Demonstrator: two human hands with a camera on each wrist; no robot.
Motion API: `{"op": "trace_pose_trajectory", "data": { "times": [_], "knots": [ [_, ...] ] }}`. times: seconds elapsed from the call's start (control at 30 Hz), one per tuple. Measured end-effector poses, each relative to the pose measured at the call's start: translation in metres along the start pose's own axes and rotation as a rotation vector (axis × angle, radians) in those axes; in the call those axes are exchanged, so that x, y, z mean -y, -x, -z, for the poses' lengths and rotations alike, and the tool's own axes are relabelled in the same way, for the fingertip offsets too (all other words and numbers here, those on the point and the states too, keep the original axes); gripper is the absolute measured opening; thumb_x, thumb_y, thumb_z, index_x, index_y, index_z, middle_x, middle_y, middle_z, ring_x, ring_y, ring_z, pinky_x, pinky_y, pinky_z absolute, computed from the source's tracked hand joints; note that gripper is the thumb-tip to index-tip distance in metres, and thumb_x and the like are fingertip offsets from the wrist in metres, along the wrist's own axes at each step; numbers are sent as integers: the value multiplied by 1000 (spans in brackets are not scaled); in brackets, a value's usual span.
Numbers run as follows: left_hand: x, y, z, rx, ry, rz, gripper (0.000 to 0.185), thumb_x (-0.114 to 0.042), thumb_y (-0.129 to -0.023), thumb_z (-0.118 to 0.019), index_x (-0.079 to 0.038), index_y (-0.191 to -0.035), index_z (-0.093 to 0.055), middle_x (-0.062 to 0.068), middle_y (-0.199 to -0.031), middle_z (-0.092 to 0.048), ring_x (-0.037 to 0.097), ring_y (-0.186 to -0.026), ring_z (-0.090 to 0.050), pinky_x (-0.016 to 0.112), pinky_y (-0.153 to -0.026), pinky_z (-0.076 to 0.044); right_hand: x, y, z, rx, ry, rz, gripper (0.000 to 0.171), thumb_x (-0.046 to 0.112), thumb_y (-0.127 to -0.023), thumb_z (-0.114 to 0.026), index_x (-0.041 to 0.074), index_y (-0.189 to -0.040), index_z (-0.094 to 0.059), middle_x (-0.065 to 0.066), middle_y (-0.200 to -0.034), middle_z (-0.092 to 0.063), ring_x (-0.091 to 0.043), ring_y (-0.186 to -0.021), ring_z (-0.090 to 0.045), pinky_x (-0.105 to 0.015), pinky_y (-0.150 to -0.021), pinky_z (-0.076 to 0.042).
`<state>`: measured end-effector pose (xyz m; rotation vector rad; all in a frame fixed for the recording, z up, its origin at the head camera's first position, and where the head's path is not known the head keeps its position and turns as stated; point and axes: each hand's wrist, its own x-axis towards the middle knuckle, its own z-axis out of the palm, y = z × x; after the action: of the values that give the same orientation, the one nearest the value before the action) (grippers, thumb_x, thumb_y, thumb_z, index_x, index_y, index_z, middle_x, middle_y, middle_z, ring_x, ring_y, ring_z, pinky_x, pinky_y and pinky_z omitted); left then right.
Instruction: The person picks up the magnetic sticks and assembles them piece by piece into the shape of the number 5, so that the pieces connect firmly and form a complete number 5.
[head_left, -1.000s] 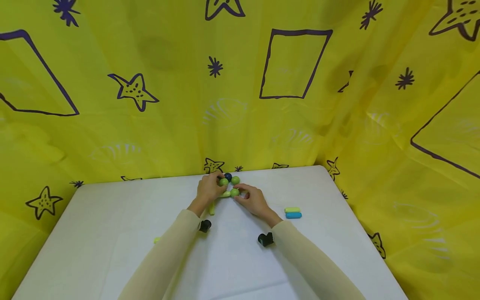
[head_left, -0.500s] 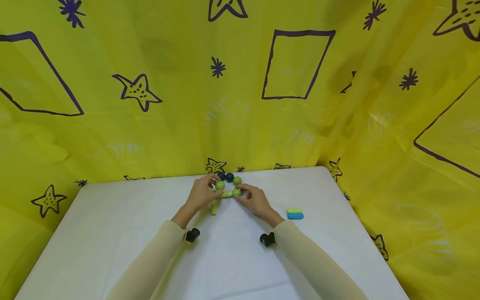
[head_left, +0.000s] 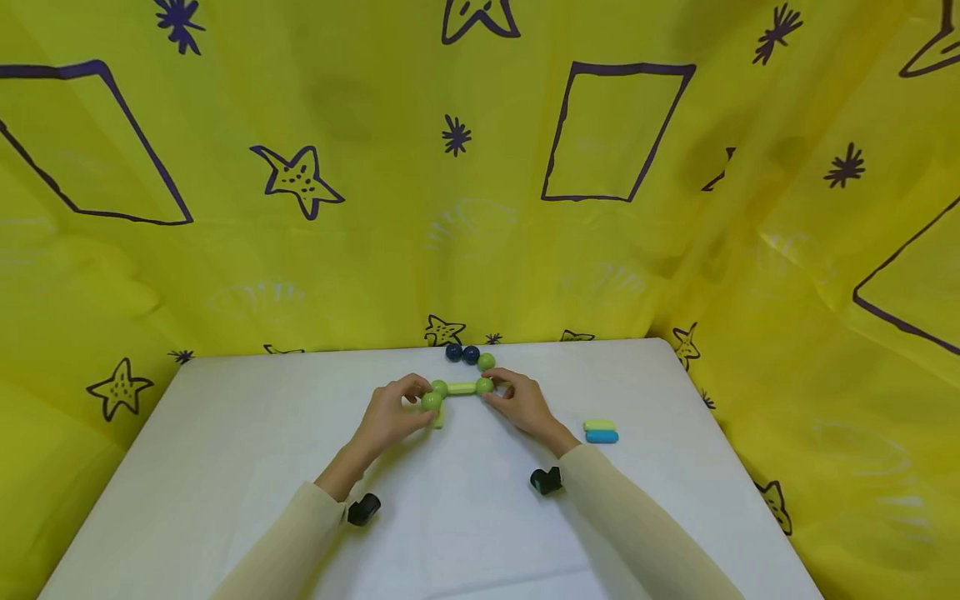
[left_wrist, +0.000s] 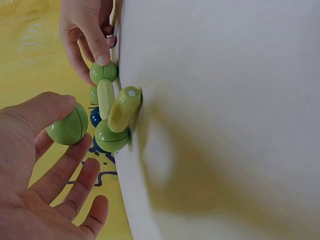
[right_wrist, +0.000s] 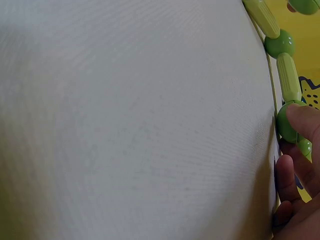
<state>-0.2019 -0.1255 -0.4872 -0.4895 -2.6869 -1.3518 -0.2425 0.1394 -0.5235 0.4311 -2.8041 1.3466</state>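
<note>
Between the two sleeves (head_left: pixel 637 517), the white table (head_left: pixel 465 500) is leaving a passage; ahead, the pale stick (head_left: pixel 461 389) and its green balls (head_left: pixel 439 387) are blocking it.

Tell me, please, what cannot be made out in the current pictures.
Head view: part of the near light-green rod, behind the green ball in the left hand.
Left wrist view: part of the upper dark blue ball, behind the corner green ball.
Right wrist view: part of the right hand, beyond the right edge.

grn ball A (left_wrist: pixel 70 126): in L fingers (left_wrist: pixel 65 162) | grn ball B (left_wrist: pixel 103 73): in R fingers (left_wrist: pixel 96 40), tchg pale rod (left_wrist: pixel 105 98)
</note>
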Motion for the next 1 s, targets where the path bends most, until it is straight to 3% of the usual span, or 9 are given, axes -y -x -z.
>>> {"op": "trace_pose_trajectory", "data": {
  "times": [0.4,0.77,1.0],
  "knots": [
    [8,21,-11,14,-24,4,32,-6,-75,-90,-16,-97,-69,1,-91,-75,21,-87,-67,42,-82,-53,-2,-1,0,-36,-11,-11,36,15,-93,-78,15,-128,-70,-7,-114,-72,-13,-69,-52,-27,-64,-44],
    [11,26,-20,64,-29,2,31,-10,-77,-90,-17,-98,-69,-1,-91,-74,19,-87,-64,40,-81,-51,3,-3,0,-47,-3,-18,37,13,-92,-78,14,-128,-71,-8,-115,-72,-13,-68,-52,-28,-64,-43],
    [11,27,-22,60,-41,8,31,-14,-76,-91,-17,-99,-71,-2,-91,-75,19,-88,-63,41,-83,-49,3,-4,1,-35,-10,-23,37,14,-93,-78,14,-129,-70,-8,-116,-71,-13,-69,-51,-27,-63,-42]
  ]
}}
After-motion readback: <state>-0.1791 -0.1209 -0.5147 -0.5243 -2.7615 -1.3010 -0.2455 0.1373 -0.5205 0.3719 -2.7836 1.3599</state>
